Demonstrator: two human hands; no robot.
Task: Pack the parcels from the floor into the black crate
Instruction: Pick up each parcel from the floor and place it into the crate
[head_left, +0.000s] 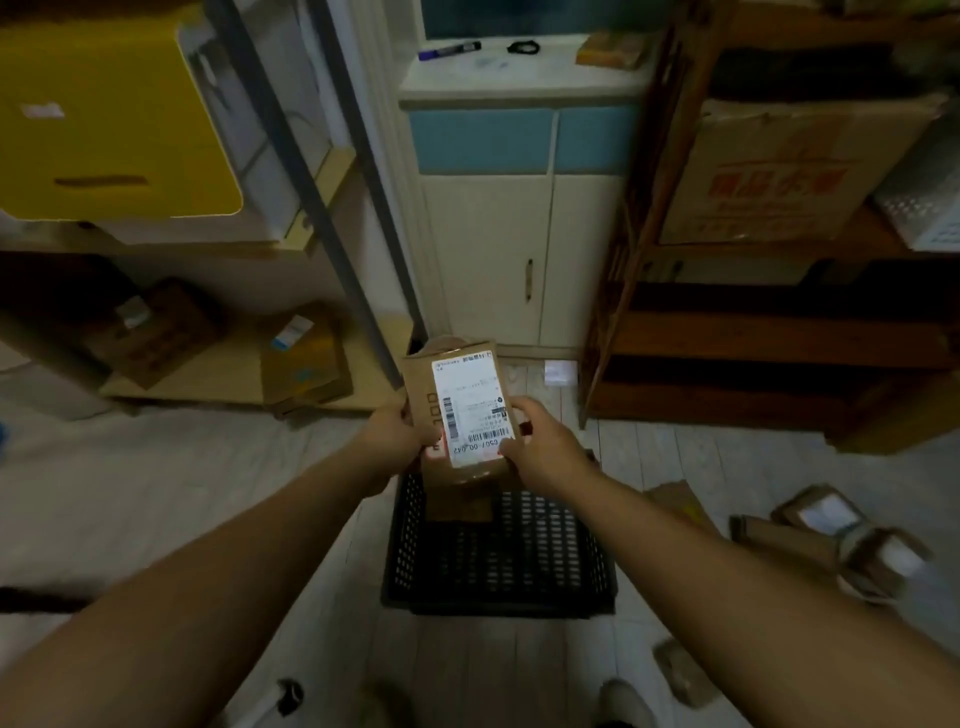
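Note:
I hold a brown cardboard parcel with a white shipping label, face up, over the far end of the black crate. My left hand grips its left edge and my right hand grips its right near corner. The perforated crate stands on the floor between my arms. Another brown parcel lies inside it at the far end. More parcels lie on the floor to the right, and a small one sits at the lower right.
A white and blue cabinet stands straight ahead. A dark wooden shelf with a large carton is on the right. On the left, a low shelf board carries boxes, with a yellow bin above. My feet show at the bottom edge.

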